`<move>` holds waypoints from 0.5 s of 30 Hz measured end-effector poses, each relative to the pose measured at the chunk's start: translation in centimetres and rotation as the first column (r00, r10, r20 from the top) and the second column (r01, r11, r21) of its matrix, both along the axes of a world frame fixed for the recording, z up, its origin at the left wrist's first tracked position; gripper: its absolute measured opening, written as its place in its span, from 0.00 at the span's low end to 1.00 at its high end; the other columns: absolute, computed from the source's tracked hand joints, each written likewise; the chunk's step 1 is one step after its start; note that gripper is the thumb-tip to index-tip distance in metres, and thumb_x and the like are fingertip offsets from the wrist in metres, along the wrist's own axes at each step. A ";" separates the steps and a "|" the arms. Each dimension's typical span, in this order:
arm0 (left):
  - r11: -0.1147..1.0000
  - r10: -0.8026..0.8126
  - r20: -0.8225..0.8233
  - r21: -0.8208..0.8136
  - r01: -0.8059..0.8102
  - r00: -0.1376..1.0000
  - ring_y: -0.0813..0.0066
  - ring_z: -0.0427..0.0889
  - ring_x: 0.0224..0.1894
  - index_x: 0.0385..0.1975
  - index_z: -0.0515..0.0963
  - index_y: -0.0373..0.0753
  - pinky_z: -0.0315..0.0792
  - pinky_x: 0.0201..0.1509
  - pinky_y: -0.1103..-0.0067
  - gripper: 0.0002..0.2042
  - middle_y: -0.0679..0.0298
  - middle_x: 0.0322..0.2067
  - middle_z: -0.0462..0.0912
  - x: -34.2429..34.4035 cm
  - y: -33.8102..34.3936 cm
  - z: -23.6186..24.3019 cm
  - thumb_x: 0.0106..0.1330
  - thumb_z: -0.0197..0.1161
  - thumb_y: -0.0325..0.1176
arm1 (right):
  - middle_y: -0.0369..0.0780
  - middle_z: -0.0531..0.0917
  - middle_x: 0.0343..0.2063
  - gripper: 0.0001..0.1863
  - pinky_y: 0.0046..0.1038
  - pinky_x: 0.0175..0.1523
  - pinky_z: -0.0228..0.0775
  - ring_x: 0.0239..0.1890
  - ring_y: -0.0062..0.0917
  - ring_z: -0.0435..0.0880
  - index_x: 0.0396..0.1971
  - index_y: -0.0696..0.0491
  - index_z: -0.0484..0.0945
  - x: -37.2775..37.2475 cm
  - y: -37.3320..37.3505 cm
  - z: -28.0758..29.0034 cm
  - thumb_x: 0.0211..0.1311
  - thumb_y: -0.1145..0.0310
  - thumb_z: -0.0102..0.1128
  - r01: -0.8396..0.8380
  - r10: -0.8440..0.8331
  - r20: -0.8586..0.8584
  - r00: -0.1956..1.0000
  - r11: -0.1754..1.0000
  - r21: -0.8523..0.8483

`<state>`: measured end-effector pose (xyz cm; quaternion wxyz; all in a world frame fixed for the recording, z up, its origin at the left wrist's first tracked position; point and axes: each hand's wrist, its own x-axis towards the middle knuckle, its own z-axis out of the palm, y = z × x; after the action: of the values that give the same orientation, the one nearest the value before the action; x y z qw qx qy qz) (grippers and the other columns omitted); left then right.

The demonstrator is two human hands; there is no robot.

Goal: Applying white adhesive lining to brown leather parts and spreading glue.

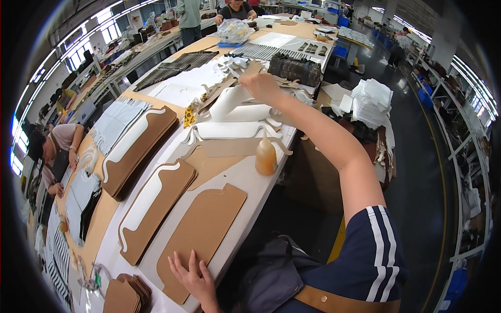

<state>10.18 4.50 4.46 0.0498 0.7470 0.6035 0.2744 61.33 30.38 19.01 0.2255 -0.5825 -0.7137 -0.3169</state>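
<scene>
My left hand (195, 276) lies with spread fingers on a flat brown panel (209, 219) at the table's near edge. My right hand (261, 86) reaches far forward, fingers closed at a pile of curled white pieces (227, 107) and tan offcuts; what they grip is unclear. Left of my left hand lies a stack of brown panels (169, 208) topped with a curved white piece (136, 211). A bottle of amber liquid (265, 159) stands near the right edge beside a tan strip (224, 147).
More brown panels (138, 164), pale fabric (117, 122), dark rolls (292, 68) and small brown pieces (117, 297) cover the table. A co-worker (57, 151) bends at the left; others are farther back. White bundles (371, 104) sit right of the table, by an aisle (404, 156) and shelving.
</scene>
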 end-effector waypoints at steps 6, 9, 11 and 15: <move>0.997 -0.066 0.082 0.049 0.063 0.994 0.44 0.58 0.79 0.60 0.81 0.37 0.57 0.78 0.55 0.18 0.48 0.71 0.70 -0.9 0.1 -0.5 0.74 0.61 0.34 | 0.44 0.87 0.24 0.08 0.41 0.36 0.83 0.29 0.40 0.90 0.35 0.50 0.84 -6.0 -2.3 7.7 0.71 0.62 0.62 -0.231 0.252 -0.136 0.958 0.961 0.154; 0.991 -0.131 0.378 0.087 0.106 0.917 0.49 0.61 0.78 0.64 0.77 0.32 0.59 0.77 0.58 0.24 0.50 0.71 0.71 -0.6 0.1 0.6 0.79 0.56 0.44 | 0.41 0.90 0.30 0.06 0.34 0.40 0.82 0.32 0.37 0.90 0.41 0.47 0.87 -12.1 -6.5 11.4 0.71 0.64 0.64 -0.487 0.497 -0.196 0.845 0.868 0.099; 0.979 -0.185 0.550 0.032 0.201 0.814 0.52 0.62 0.78 0.67 0.73 0.30 0.59 0.77 0.59 0.32 0.49 0.72 0.71 0.7 -0.1 2.7 0.78 0.54 0.54 | 0.40 0.90 0.30 0.05 0.33 0.39 0.82 0.32 0.36 0.90 0.42 0.47 0.87 -15.8 -8.8 11.8 0.69 0.68 0.65 -0.651 0.647 -0.274 0.711 0.754 0.092; 0.820 -0.299 0.920 0.112 0.562 0.253 0.60 0.65 0.77 0.77 0.60 0.33 0.60 0.77 0.65 0.50 0.51 0.74 0.68 2.4 0.4 4.5 0.72 0.45 0.76 | 0.43 0.89 0.29 0.05 0.39 0.40 0.81 0.33 0.41 0.90 0.37 0.49 0.87 -22.2 -14.9 10.6 0.68 0.67 0.65 -0.917 0.800 -0.513 0.310 0.395 0.063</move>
<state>12.63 4.94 8.98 0.5338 0.5944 0.2726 0.5361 39.18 15.52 29.63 0.4506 -0.1864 -0.8680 0.0935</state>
